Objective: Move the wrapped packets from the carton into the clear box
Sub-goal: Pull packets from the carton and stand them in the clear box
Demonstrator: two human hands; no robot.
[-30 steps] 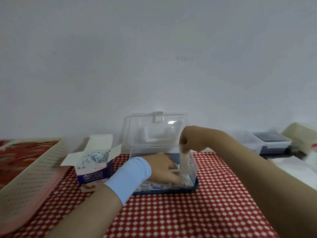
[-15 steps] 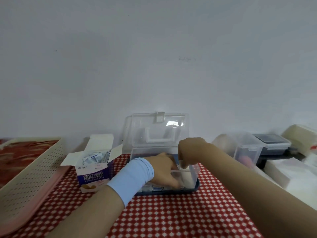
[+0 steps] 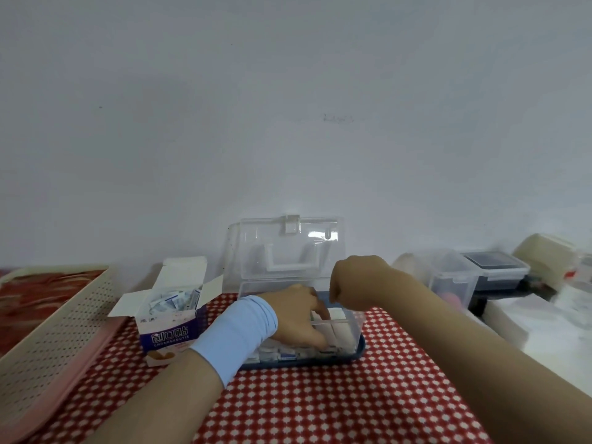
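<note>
over the far middle of the red checked tablecloth, the left hand is down inside the clear box, fingers fairly straight and a little spread, tips resting on the wrapped packets lined along the near wall. a light blue wristband sits on that wrist. the right hand hovers over the box's right end, knuckles up, fingers curled under; whether it pinches anything i cannot tell. the box has a dark blue base, and its lid stands open at the back. just left stands the carton, flaps open, loose packets heaped inside. a perforated basket lies at the left edge.
</note>
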